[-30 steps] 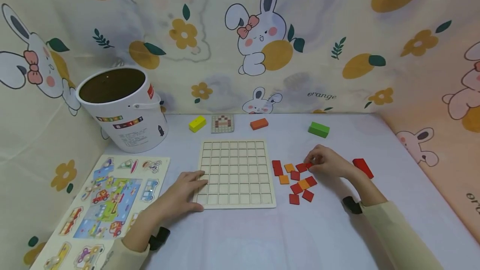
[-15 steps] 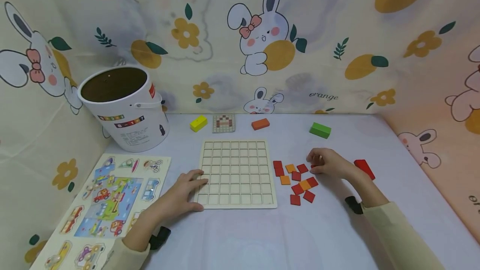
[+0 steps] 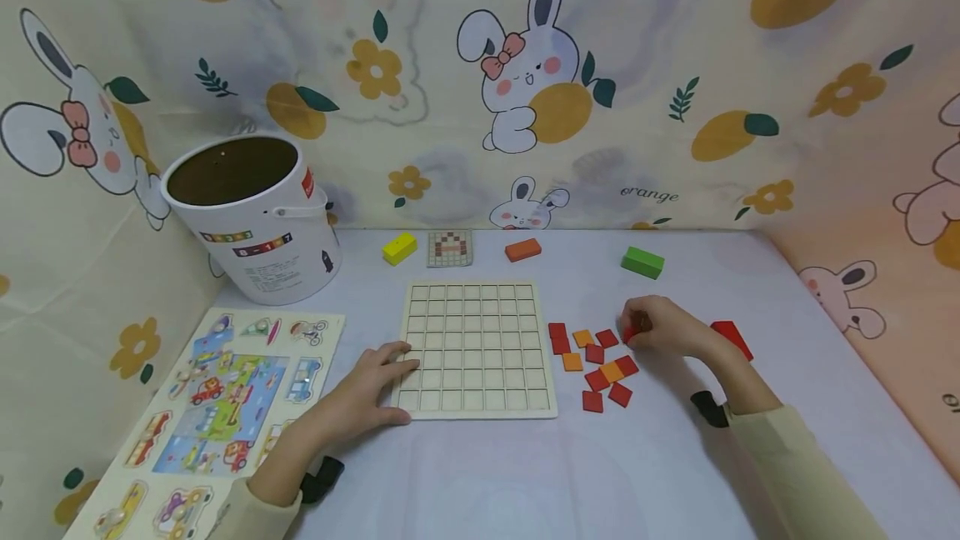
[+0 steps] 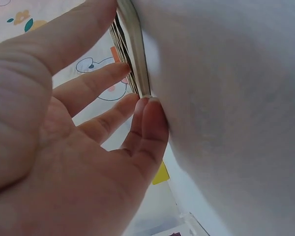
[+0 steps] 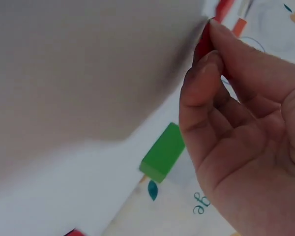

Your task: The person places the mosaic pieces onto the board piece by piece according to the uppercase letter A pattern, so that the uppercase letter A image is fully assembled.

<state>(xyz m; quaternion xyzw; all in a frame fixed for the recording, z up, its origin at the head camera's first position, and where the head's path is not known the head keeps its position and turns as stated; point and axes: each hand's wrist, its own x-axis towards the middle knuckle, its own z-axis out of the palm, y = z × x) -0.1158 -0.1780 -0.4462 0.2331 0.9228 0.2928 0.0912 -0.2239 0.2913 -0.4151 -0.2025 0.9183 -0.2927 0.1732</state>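
Note:
My right hand pinches a small red square tile between thumb and fingers, tilted on edge, as the right wrist view shows. Just left of it lie loose red tiles and orange tiles, flat on the table. The pale grid board lies in the middle, its squares bare. Against its left edge rests my left hand, fingers spread, with two fingertips over the rim and the thumb at the near corner. In the left wrist view other fingertips touch the board's side.
Along the back stand a yellow block, a patterned card, an orange block and a green block. A red block lies beyond my right wrist. A white bucket and a picture puzzle occupy the left side.
The red tile by my right fingertips has come up off the table into a pinch, tipped on edge. My left hand stays on the board's left edge.

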